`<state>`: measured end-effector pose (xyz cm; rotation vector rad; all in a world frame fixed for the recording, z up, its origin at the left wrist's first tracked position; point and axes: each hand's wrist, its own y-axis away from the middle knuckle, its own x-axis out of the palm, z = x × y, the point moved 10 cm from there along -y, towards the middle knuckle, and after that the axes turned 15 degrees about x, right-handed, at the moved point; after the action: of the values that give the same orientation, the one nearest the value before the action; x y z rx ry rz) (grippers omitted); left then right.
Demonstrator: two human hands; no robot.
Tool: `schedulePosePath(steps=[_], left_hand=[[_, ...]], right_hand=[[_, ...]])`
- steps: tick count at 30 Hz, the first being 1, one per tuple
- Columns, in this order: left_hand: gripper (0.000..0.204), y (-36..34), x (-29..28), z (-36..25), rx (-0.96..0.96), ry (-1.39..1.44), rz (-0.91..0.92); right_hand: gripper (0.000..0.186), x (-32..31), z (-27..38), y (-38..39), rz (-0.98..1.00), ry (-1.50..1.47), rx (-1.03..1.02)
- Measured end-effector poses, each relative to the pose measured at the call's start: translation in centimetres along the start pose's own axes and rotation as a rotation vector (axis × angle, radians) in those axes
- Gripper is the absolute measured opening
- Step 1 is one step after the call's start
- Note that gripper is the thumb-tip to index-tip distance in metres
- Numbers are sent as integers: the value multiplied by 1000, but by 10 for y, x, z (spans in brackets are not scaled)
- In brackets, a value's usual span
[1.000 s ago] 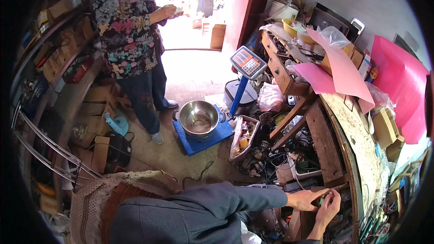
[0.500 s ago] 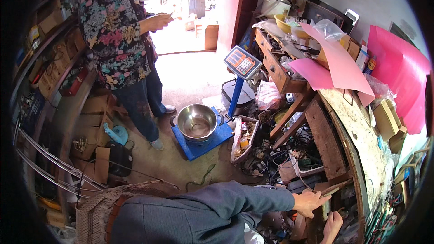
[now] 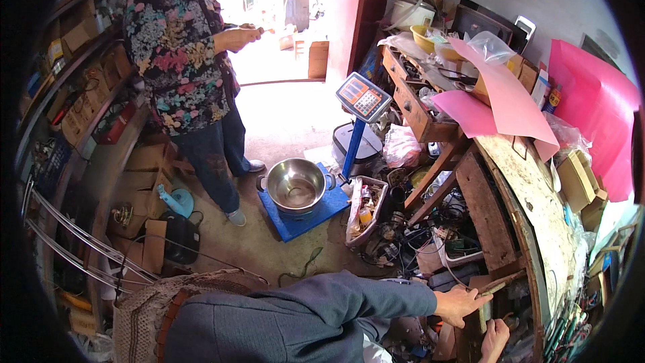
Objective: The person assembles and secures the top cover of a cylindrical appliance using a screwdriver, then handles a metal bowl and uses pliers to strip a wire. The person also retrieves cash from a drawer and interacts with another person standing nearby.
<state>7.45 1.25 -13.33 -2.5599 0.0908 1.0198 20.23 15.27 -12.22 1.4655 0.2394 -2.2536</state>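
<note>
My left hand, at the end of a dark grey sleeve, reaches to the lower right. Its fingers are stretched out over a worn wooden edge under the workbench. Close below it is my right hand, its fingers curled in beside an upright pale strip. Whether those fingers grip the strip or something behind it is hidden. Around both hands lie dark, cluttered parts too small to tell apart.
A steel two-handled pot sits on a blue platform scale with a display. Beside it stands a bin of odds and ends. A person in a floral top stands far left. Pink sheets lie across the workbench.
The view has shifted slightly, moving the scene a little to the right. The other person's hands have moved a little. My two hands stay in nearly the same place.
</note>
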Motion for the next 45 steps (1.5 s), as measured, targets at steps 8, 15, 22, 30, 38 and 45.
schedulePosePath(steps=[8,15,22,30,38,45], left_hand=[[113,-1,3,1,19,-26,4],[110,-1,2,5,16,-57,-37],[107,0,0,1,21,-38,-44],[105,0,3,3,36,-29,-51],[104,0,2,3,33,-67,-62],[104,-1,5,6,40,-88,-85]], right_hand=[[31,-7,19,20,67,9,-15],[30,-19,25,28,-73,-18,-80],[26,-14,16,17,-122,-8,-25],[26,-11,11,14,-105,-19,-26],[23,-12,11,15,-135,-64,-17],[24,-12,12,15,-127,-29,-59]])
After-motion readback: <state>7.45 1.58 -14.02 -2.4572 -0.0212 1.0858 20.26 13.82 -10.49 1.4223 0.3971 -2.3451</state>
